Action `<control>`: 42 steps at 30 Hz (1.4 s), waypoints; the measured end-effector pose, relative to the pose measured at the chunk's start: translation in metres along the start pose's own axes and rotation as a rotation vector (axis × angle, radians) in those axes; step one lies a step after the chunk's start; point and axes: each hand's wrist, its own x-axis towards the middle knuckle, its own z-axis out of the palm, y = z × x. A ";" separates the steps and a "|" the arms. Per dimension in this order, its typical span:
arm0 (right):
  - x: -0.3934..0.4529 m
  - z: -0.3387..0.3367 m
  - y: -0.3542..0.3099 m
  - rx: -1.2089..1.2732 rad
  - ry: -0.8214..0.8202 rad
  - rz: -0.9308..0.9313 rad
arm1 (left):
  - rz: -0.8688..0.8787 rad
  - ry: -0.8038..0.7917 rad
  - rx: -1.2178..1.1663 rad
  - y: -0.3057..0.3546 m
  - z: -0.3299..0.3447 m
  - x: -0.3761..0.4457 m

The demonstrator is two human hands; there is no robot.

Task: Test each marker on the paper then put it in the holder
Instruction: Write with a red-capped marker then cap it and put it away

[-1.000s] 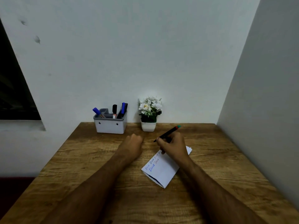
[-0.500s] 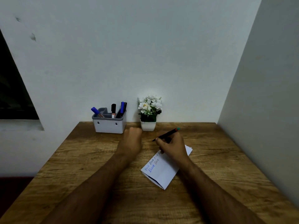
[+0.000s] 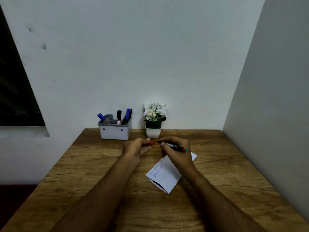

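My right hand (image 3: 177, 152) grips a black marker (image 3: 173, 146) with a teal end, held nearly level above the table, its bare tip pointing left. My left hand (image 3: 136, 148) pinches the marker's red cap (image 3: 151, 143), a short gap from the tip. A folded white paper (image 3: 165, 174) with blue and reddish scribbles lies on the table, partly under my right wrist. The grey holder (image 3: 115, 130) stands at the back left with several markers in it, blue and black ones.
A small white pot of white flowers (image 3: 154, 120) stands right of the holder against the back wall. The wooden table (image 3: 93, 173) meets a wall on its right side. A dark window sits at the far left.
My right hand lifted the marker off the paper and turned it level, tip to the left. My left hand moved up toward it and now shows the red cap.
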 end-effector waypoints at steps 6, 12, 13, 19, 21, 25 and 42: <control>-0.008 0.000 -0.002 0.014 -0.050 -0.016 | -0.045 -0.020 -0.035 -0.006 -0.001 -0.004; -0.007 0.002 -0.003 -0.040 -0.038 0.003 | -0.035 -0.035 -0.021 -0.007 0.005 -0.012; -0.007 0.002 -0.004 -0.016 -0.010 0.029 | -0.035 -0.038 -0.028 -0.007 0.005 -0.013; -0.005 0.002 -0.003 -0.002 -0.027 -0.030 | -0.030 -0.074 -0.041 -0.005 0.008 -0.023; -0.003 0.002 -0.002 0.044 0.002 -0.022 | -0.007 -0.060 -0.043 -0.006 0.010 -0.025; -0.001 0.005 -0.003 0.092 0.002 0.008 | 0.012 -0.037 -0.053 -0.008 0.011 -0.025; 0.007 0.056 -0.004 0.169 -0.120 0.126 | 0.268 0.187 -0.081 0.025 -0.035 -0.008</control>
